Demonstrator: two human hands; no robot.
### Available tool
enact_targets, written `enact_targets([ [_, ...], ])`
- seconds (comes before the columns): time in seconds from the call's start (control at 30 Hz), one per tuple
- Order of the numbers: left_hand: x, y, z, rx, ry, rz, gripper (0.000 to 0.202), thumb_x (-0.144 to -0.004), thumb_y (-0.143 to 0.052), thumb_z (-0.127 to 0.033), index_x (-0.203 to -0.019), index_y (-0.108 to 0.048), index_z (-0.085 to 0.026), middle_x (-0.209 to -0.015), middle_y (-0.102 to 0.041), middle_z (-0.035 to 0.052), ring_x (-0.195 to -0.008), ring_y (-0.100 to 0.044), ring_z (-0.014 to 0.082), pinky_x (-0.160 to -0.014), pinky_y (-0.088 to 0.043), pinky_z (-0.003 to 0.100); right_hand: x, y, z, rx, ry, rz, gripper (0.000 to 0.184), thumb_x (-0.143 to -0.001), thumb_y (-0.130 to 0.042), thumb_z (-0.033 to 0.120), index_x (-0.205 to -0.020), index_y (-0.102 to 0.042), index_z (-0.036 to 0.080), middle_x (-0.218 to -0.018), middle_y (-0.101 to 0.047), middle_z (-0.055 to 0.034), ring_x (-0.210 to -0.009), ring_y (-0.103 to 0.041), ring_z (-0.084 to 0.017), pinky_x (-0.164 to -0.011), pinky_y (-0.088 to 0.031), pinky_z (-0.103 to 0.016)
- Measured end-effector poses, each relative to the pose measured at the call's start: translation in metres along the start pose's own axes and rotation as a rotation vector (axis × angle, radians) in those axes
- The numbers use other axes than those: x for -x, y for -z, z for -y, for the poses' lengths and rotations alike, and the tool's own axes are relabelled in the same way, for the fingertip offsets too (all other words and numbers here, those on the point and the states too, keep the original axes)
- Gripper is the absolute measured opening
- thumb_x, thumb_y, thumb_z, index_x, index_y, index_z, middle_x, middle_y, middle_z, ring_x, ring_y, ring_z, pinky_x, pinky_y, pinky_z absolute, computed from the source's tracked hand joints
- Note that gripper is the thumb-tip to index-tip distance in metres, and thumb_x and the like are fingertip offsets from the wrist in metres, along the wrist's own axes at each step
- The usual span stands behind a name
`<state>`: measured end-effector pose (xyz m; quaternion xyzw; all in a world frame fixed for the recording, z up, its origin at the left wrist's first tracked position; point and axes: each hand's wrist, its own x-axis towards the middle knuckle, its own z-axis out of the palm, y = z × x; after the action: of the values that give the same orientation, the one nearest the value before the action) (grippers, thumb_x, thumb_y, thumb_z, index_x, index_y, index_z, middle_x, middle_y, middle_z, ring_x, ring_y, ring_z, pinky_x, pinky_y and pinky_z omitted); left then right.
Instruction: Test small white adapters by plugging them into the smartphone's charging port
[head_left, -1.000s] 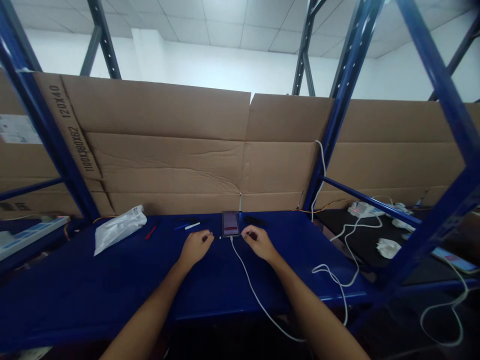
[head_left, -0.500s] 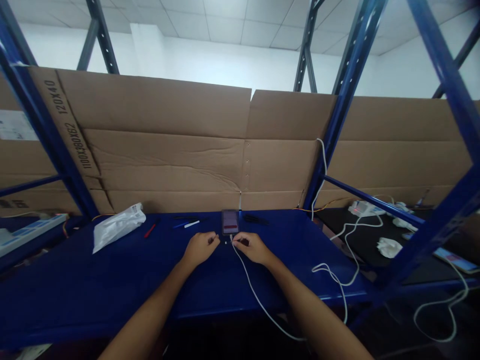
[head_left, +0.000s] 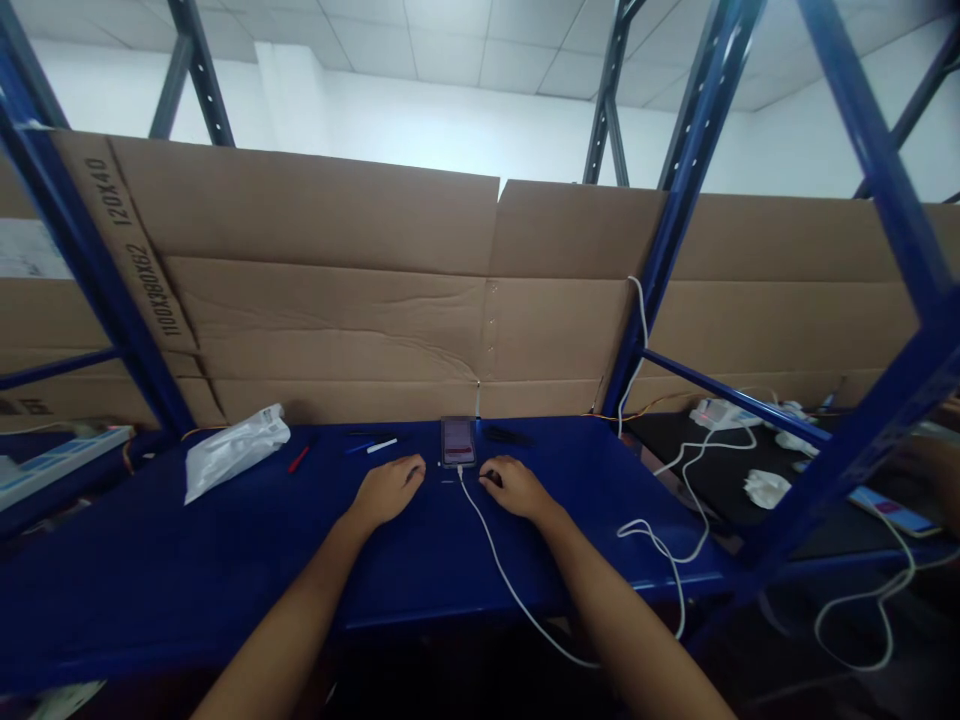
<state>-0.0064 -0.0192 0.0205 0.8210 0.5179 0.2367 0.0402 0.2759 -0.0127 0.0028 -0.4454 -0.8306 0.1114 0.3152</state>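
A dark smartphone lies flat on the blue steel shelf, its screen lit, with a white cable running from its lower end toward me and over the shelf's front edge. My left hand rests to the left of the cable with curled fingers, just below the phone. My right hand rests to the right of the cable, also curled. A tiny pale item lies between them. Whether either hand pinches something small is hidden.
On the shelf lie a white plastic bag, a red pen and a black item. Cardboard sheets stand behind, between blue rack uprights. A lower right shelf holds white cables, a second phone and a person's hand.
My hands, close together near the cable half a second ago, have moved slightly apart. The view has tilted a little. The phone has not visibly moved.
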Motion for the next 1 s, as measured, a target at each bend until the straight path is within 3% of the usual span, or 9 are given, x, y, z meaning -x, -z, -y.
enact_targets([
  [0.1, -0.0007, -0.0029, 0.0032, -0.050, -0.168, -0.051, 0.035, -0.104, -0.038, -0.034, -0.120, -0.068, -0.027, -0.108, -0.067, 0.0058, -0.095, -0.061, 0.0206, -0.083, -0.043, 0.030, 0.0012, 0.0010, -0.0035, 0.038, -0.018, -0.002, 0.015, -0.086, -0.067, 0.019, -0.100, -0.070, 0.022, -0.086, -0.067, -0.0043, -0.080, -0.061, -0.018, -0.075, -0.045, -0.029],
  [0.2, -0.0016, -0.0051, 0.0051, -0.186, -0.255, -0.064, 0.034, -0.104, -0.040, -0.028, -0.120, -0.070, -0.028, -0.105, -0.062, 0.0071, -0.093, -0.057, 0.0215, -0.085, -0.042, 0.033, 0.0023, 0.0013, -0.0064, 0.075, -0.005, 0.021, 0.022, -0.085, -0.063, 0.015, -0.105, -0.068, 0.021, -0.091, -0.066, -0.0053, -0.084, -0.060, -0.019, -0.079, -0.046, -0.030],
  [0.33, -0.0013, -0.0051, 0.0044, -0.268, -0.274, -0.125, 0.033, -0.099, -0.048, -0.017, -0.115, -0.072, -0.032, -0.111, -0.058, 0.0070, -0.101, -0.051, 0.0237, -0.090, -0.040, 0.038, 0.0028, 0.0014, -0.0074, 0.082, 0.032, 0.036, 0.029, -0.084, -0.061, 0.011, -0.110, -0.068, 0.021, -0.099, -0.066, -0.0073, -0.095, -0.060, -0.021, -0.089, -0.046, -0.034],
  [0.5, -0.0016, -0.0020, 0.0042, -0.308, -0.305, -0.183, 0.031, -0.097, -0.048, -0.015, -0.114, -0.072, -0.024, -0.117, -0.056, 0.0107, -0.105, -0.051, 0.0261, -0.092, -0.041, 0.041, 0.0028, 0.0042, -0.0058, 0.060, 0.029, 0.053, 0.035, -0.084, -0.062, 0.010, -0.116, -0.069, 0.022, -0.104, -0.065, -0.0085, -0.093, -0.061, -0.021, -0.090, -0.048, -0.037],
  [0.77, -0.0042, -0.0029, 0.0080, -0.334, -0.370, -0.267, 0.029, -0.097, -0.047, -0.014, -0.111, -0.071, -0.020, -0.110, -0.058, 0.0112, -0.099, -0.053, 0.0253, -0.089, -0.045, 0.040, 0.0007, 0.0062, -0.0043, -0.004, 0.144, 0.008, 0.028, -0.084, -0.061, 0.006, -0.102, -0.075, 0.023, -0.109, -0.070, -0.0067, -0.103, -0.064, -0.021, -0.097, -0.049, -0.038],
  [1.0, -0.0036, 0.0009, 0.0042, -0.366, -0.408, -0.302, 0.030, -0.094, -0.050, -0.010, -0.112, -0.072, -0.020, -0.115, -0.059, 0.0129, -0.107, -0.054, 0.0286, -0.092, -0.046, 0.044, -0.0020, 0.0020, -0.0109, -0.047, 0.140, -0.058, 0.023, -0.087, -0.060, 0.008, -0.099, -0.074, 0.021, -0.105, -0.069, -0.0076, -0.100, -0.064, -0.021, -0.094, -0.051, -0.037],
])
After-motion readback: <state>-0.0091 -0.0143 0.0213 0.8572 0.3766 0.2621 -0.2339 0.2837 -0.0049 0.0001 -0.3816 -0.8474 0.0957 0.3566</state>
